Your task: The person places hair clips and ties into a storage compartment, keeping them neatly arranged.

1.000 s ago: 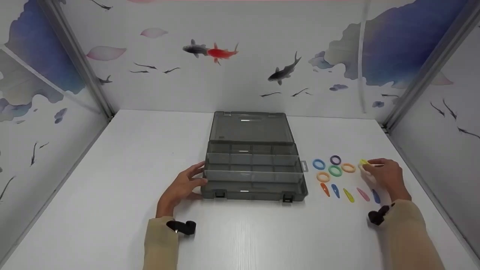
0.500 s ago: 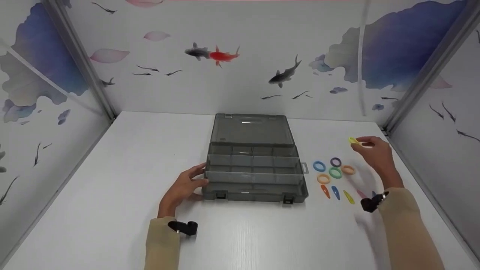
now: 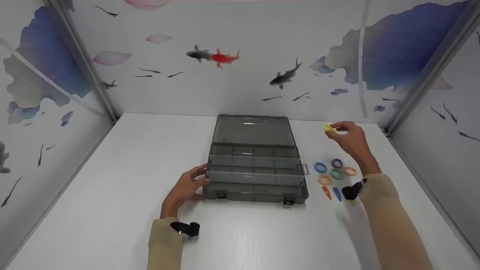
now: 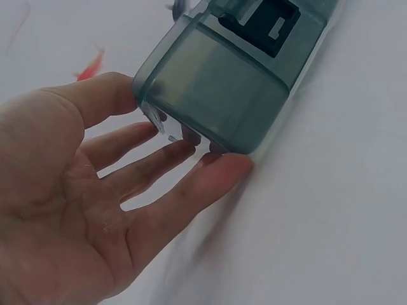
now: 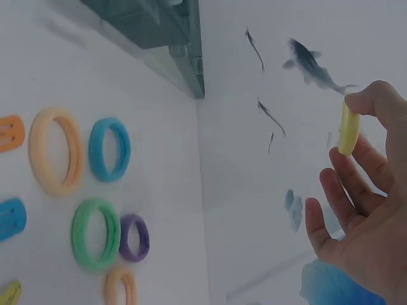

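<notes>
My right hand [image 3: 350, 138] pinches a yellow hair tie [image 3: 329, 128] between thumb and fingertips, raised above the table to the right of the box's lid. In the right wrist view the yellow hair tie [image 5: 348, 127] appears edge-on, the other fingers spread. A grey see-through compartment box [image 3: 257, 176] stands with its lid [image 3: 254, 129] laid back. On its left wall rest the spread fingers of my left hand [image 3: 186, 185]; in the left wrist view this hand [image 4: 82, 190] touches the box's corner [image 4: 210, 89] with thumb at the rim and fingertips along the side.
Right of the box lie a blue hair tie [image 3: 320, 162], a purple one, a green one and two orange ones. Nearer the front are an orange hair clip [image 3: 327, 192], a blue one [image 3: 337, 194] and a yellow one partly behind my right wrist. Printed walls enclose the white table.
My right hand has lifted the yellow hair tie from the right of the others and carried it up and left. The left hand stays against the box.
</notes>
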`<state>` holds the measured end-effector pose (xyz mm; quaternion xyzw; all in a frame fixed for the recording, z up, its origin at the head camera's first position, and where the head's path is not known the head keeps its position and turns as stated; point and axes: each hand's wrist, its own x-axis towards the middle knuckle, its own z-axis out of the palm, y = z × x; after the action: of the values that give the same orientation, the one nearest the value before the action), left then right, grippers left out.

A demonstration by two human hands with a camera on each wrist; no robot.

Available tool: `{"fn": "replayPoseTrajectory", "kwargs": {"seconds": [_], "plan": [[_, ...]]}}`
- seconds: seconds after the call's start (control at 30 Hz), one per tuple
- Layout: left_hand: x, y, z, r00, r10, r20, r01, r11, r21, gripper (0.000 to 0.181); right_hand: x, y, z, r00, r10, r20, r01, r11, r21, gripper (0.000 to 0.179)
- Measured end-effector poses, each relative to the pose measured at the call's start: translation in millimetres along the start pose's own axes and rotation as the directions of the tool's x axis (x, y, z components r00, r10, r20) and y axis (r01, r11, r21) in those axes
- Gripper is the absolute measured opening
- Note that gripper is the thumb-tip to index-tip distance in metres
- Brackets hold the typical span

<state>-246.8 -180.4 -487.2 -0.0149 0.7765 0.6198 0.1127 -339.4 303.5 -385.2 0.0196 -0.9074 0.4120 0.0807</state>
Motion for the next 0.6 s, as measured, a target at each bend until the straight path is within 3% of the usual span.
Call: {"fn": "replayPoseTrajectory", "kwargs": {"seconds": [0.37,0.6], "plan": [[-0.5,-0.6,1.4,1.000,0.015,-0.006,-0.015,1.000,0.021,0.060,17.5,-55,44,0.994,-0.084,0.065,0.083,0.996,0.015,0.043],[-0.2,-0.3,-0.3,1.000,0.024,-0.002,-0.024,0.999,0.039,0.060,20.5,-85,73,0.977,-0.163,0.140,0.159,0.987,0.037,0.037]]}}
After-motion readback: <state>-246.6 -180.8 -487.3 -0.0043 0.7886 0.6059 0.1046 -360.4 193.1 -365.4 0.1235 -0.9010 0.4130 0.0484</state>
